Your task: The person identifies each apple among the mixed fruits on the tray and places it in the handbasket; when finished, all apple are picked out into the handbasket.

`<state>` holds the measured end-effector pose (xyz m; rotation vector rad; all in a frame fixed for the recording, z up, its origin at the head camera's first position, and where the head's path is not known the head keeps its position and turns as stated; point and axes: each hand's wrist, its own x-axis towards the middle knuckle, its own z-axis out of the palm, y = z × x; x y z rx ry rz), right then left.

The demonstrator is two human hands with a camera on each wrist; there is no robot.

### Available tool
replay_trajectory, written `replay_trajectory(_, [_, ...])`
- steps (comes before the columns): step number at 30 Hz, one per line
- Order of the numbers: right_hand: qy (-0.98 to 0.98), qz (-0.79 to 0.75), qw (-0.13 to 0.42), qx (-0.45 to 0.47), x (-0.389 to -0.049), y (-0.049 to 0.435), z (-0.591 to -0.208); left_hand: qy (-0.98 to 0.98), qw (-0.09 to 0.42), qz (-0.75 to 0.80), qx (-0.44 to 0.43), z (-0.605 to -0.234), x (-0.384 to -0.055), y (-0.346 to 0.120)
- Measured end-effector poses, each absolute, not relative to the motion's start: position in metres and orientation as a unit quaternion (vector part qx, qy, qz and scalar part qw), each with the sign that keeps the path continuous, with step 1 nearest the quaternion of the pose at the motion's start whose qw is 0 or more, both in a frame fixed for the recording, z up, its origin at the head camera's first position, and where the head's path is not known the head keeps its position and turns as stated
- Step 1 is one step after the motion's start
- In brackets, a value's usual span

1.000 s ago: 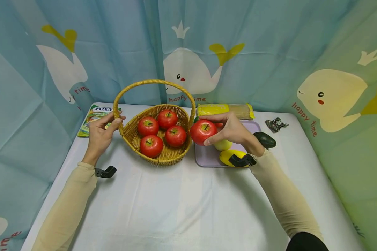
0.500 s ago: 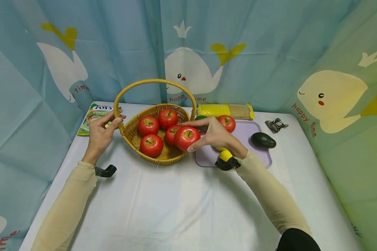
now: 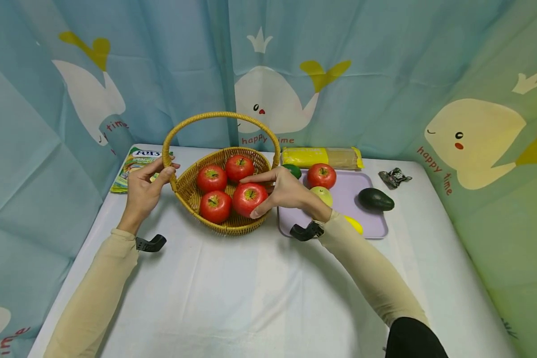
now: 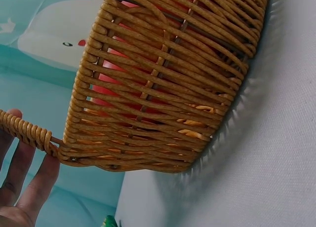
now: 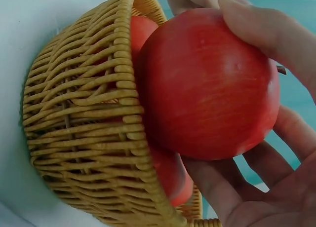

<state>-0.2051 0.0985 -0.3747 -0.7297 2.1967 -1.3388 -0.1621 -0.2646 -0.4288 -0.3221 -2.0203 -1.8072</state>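
Note:
The left hand [image 3: 144, 194] pinches the base of the handle [image 3: 219, 115] of a yellow-brown wicker basket [image 3: 232, 230]. In the left wrist view its fingertips [image 4: 47, 175] press against the wrapped handle beside the rim. The right hand [image 3: 291, 189] grips a red apple [image 3: 249, 200] with thumb and fingers spread around it, over the right side of the basket. In the right wrist view this held apple [image 5: 212, 84] is level with the rim, overlapping other apples. Inside the basket sit several red apples, such as one at the front [image 3: 216, 207]; one is hidden beneath the held apple.
Right of the basket, a lilac tray [image 3: 340, 199] bears a red apple [image 3: 321, 176], a yellow-green fruit [image 3: 322, 195], a yellow fruit [image 3: 354, 224] and dark green avocados [image 3: 376, 200]. Behind lies a yellow pasta packet [image 3: 319, 158]. A green Fox's bag [image 3: 132, 169] and dark wrapper [image 3: 395, 178] lie at the sides.
The right hand has carried the held apple left from above the tray to over the basket, and lower. Another red apple on the tray has come into view. The left hand stays on the handle.

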Motion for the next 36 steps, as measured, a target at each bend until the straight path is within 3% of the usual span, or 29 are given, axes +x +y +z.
replay_trajectory(18, [0.802,-0.432,0.231,-0.342,-0.208,0.084,-0.386,-0.725,0.203,-0.649,-0.111,-0.431,-0.164,-0.261])
replay_trajectory(36, [0.794,-0.382,0.266,-0.390,-0.217,0.078,-0.379,-0.722,0.203,-0.652,-0.109,-0.430,-0.162,-0.264])
